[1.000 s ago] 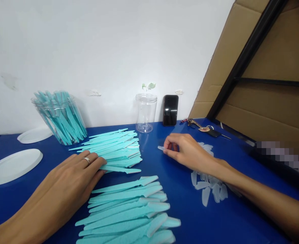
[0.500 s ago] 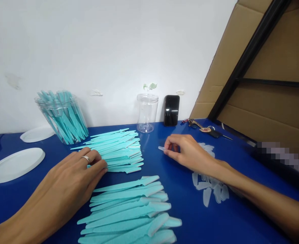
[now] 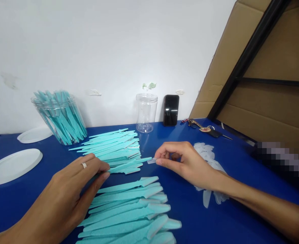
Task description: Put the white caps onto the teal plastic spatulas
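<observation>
Between the thumb and fingers of my left hand (image 3: 74, 184) is a teal eyebrow razor (image 3: 129, 165), its blade end pointing right. My right hand (image 3: 183, 162) pinches a small translucent blade cap (image 3: 151, 161), which meets the tip of that razor; how far the tip sits inside it I cannot tell. Behind my left hand lies a pile of teal razors (image 3: 116, 145). A second row of razors (image 3: 131, 195), several of them with clear caps on their ends, lies in front. Loose translucent caps (image 3: 205, 151) are scattered beneath and beside my right forearm.
At the back left, a clear jar (image 3: 74, 101) full of teal razors leans beside two white lids (image 3: 14, 166). An empty clear jar (image 3: 146, 113) and a phone (image 3: 171, 110) stand along the wall. Keys (image 3: 205, 129) lie right of them, near cardboard (image 3: 271, 112) and a black frame.
My left hand has lifted a razor from the back pile and points it rightward. My right hand has brought the cap left and slightly nearer, onto the razor's tip.
</observation>
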Demonstrator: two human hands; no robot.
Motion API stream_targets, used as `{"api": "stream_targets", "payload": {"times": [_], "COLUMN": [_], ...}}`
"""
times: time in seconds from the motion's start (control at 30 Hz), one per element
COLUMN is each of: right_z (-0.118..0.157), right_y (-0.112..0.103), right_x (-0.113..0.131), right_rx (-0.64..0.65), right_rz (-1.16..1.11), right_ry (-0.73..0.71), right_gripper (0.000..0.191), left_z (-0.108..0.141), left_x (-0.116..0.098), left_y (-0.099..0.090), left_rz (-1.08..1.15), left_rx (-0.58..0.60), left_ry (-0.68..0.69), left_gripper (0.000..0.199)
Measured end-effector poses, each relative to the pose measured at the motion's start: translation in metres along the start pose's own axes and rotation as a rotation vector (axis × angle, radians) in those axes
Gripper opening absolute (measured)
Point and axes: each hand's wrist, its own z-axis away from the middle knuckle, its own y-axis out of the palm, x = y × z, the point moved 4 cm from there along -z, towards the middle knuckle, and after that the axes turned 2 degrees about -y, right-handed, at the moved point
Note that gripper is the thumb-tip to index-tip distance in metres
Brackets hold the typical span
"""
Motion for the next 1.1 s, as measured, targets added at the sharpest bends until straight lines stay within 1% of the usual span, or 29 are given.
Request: {"api": "stream_targets", "payload": {"times": [0.1, 0.17, 0.27, 0.33, 0.43, 0.5, 0.7, 0.8, 0.97, 1.1], "right_z": [0.001, 0.002, 0.002, 0.001, -0.001, -0.001, -0.002, -0.002, -0.001, 0.001], "right_y": [0.001, 0.002, 0.003, 0.002, -0.002, -0.004, -0.006, -0.006, -0.001, 0.004], "right_x": [0.001, -0.002, -0.006, -0.007, -0.006, -0.006, -0.006, -0.006, -0.005, -0.006], "right_rx": [0.004, 0.006, 0.0, -0.016, -0.057, -0.077, -0.117, -0.125, -0.093, -0.075], "right_rz": [-0.008, -0.048, -0.178, -0.272, -0.368, -0.413, -0.495, -0.489, -0.474, -0.495], "right_ry": [-0.007, 0.02, 0.101, 0.15, 0.195, 0.212, 0.197, 0.188, 0.182, 0.173], "right_gripper": [0.014, 0.013, 0.013, 0.017, 0.024, 0.025, 0.009, 0.008, 0.009, 0.006], "left_z": [0.0, 0.0, 0.001, 0.002, 0.002, 0.001, 0.0, 0.001, 0.004, 0.004], "left_x": [-0.001, 0.001, 0.004, 0.006, 0.007, 0.006, 0.003, 0.003, 0.004, 0.003], "left_y": [0.001, 0.001, 0.001, 0.001, 0.002, 0.002, 0.001, 0.001, 0.003, 0.004], "left_rz": [0.004, -0.01, -0.034, -0.04, -0.041, -0.047, -0.058, -0.049, -0.032, -0.048], "left_rx": [0.013, 0.011, 0.001, -0.002, 0.008, 0.015, -0.006, 0.003, 0.041, 0.041], "left_ry": [-0.001, -0.007, -0.004, 0.005, 0.018, 0.023, 0.021, 0.024, 0.023, 0.025], "left_gripper": [0.025, 0.025, 0.024, 0.024, 0.023, 0.024, 0.029, 0.027, 0.028, 0.029]}}
